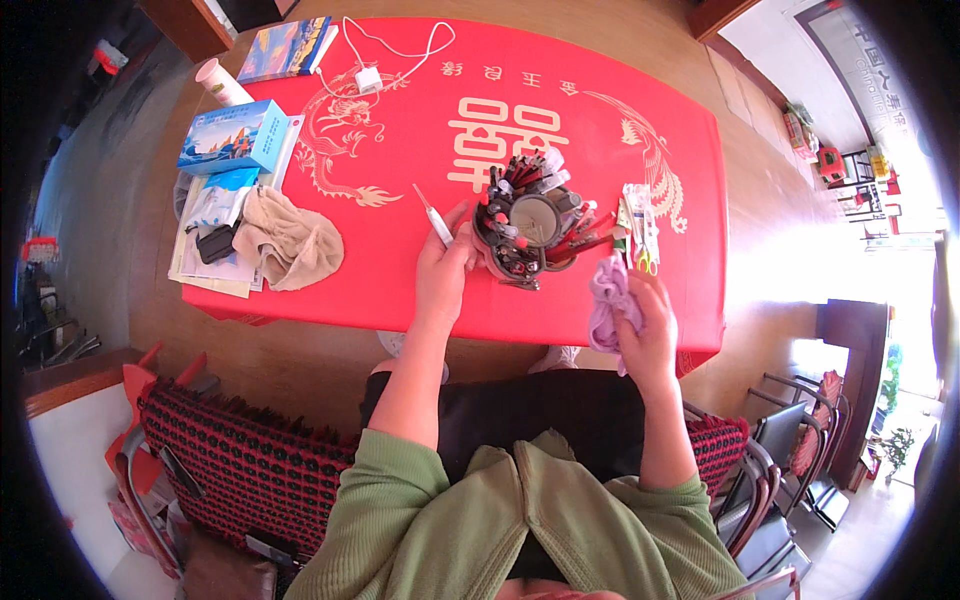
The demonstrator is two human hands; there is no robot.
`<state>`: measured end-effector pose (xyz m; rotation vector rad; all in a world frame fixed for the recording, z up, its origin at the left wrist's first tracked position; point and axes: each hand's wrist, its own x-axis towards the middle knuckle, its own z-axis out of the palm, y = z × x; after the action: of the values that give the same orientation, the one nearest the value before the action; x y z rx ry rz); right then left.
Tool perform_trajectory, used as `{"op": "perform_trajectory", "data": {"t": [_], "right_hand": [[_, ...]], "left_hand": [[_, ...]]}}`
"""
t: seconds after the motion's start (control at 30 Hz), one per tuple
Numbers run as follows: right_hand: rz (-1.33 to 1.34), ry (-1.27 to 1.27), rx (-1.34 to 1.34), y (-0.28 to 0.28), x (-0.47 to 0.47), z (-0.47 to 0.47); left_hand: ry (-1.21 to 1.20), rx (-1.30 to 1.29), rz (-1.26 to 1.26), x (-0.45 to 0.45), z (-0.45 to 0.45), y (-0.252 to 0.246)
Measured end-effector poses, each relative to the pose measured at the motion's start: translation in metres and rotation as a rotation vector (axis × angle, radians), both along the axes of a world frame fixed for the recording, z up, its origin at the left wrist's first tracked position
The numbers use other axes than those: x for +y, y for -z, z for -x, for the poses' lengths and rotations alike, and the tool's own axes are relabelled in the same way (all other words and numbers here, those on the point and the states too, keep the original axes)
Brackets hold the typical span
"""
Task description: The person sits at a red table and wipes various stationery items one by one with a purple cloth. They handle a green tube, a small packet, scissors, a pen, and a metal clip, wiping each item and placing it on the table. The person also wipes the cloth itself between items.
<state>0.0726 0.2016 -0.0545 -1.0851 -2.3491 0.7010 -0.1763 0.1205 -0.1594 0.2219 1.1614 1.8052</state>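
My left hand (444, 281) grips the near left side of a round desk organizer (491, 262), its thumb against the wall. Pens, tubes and other slim items (517, 174) crowd the outer compartments, and a round cup (534, 219) in the middle looks nearly bare. A slim white stick with a thin pink tip (439, 227) points up and left beside my left fingers; I cannot tell whether they hold it. Bunched in my right hand (651, 330) is a lilac cloth (613, 304), right of the organizer. Yellow-handled scissors (647, 262) and clear packets (639, 210) lie just beyond that hand.
On the red-covered table (390, 277), a beige cloth (292, 236), black case (217, 244), blue tissue box (232, 135) and pink paper cup (223, 82) sit at left. Farther back are a book (285, 49) and a white charger with cable (368, 79). Chairs (787, 427) stand at right.
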Motion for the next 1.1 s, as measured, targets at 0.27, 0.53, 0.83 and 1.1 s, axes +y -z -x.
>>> {"op": "perform_trajectory", "data": {"t": [0.27,0.53,0.83,1.1], "right_hand": [[-0.093,0.053,-0.236,0.122,0.006,0.013],[-0.159,0.105,-0.320,0.135,0.004,0.033],[0.587,-0.085,-0.135,0.096,-0.061,-0.031],[0.004,0.347,-0.238,0.070,0.064,-0.151]], "left_hand": [[0.031,-0.040,-0.018,0.003,-0.007,-0.001],[-0.076,0.035,0.027,-0.005,0.000,0.011],[-0.169,0.276,0.099,-0.027,-0.017,-0.012],[0.436,0.374,-0.175,-0.048,-0.099,-0.059]]}}
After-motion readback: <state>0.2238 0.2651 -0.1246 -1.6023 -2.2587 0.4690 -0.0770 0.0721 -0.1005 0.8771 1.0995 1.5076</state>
